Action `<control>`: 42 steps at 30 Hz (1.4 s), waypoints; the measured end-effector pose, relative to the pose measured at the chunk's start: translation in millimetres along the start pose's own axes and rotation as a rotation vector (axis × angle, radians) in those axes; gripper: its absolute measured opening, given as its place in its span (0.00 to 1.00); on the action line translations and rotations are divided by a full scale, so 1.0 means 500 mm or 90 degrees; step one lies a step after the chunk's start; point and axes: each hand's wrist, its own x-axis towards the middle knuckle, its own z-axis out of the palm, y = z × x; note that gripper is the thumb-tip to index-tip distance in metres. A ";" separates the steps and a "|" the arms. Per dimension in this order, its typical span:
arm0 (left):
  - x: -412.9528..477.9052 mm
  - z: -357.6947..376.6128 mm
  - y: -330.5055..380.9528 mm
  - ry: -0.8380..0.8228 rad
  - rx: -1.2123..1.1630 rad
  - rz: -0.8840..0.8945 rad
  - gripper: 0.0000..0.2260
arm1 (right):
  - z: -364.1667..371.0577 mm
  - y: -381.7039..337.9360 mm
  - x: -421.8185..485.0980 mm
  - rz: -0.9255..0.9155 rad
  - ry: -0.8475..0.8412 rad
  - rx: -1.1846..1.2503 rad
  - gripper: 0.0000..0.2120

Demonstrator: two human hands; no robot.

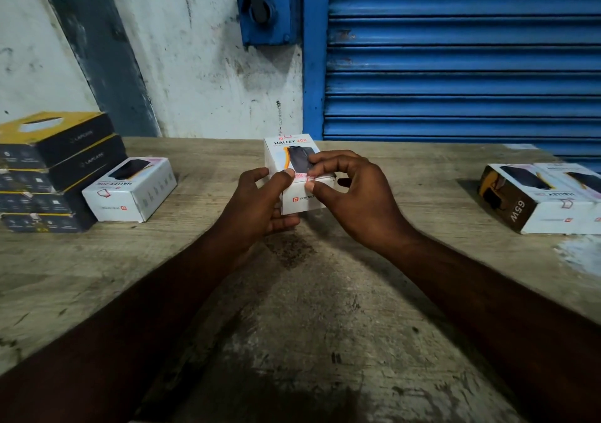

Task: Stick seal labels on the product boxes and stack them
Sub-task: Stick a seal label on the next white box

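Over the counter (292,318), the left hand (257,204) grips the white Halley 20K box (300,199) from its left and underside — the right hand (354,198) pinches a seal label (305,178) at its near top edge.

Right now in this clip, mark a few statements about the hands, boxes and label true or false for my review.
1. The left hand grips the white box. True.
2. The right hand holds the seal label on that box with its fingers. True.
3. The black-and-yellow stack stands right of the hands. False: it stands to their left.
4. The shutter behind the table is red. False: it is blue.
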 end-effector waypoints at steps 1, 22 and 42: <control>0.000 0.000 0.001 -0.002 0.003 -0.002 0.27 | 0.000 0.000 0.000 -0.002 -0.001 -0.001 0.07; -0.018 -0.007 0.019 -0.030 0.041 0.004 0.21 | -0.011 -0.008 -0.005 -0.067 -0.013 -0.067 0.15; -0.015 -0.012 0.019 -0.029 0.037 0.003 0.21 | -0.015 0.007 0.007 -0.023 -0.048 0.033 0.17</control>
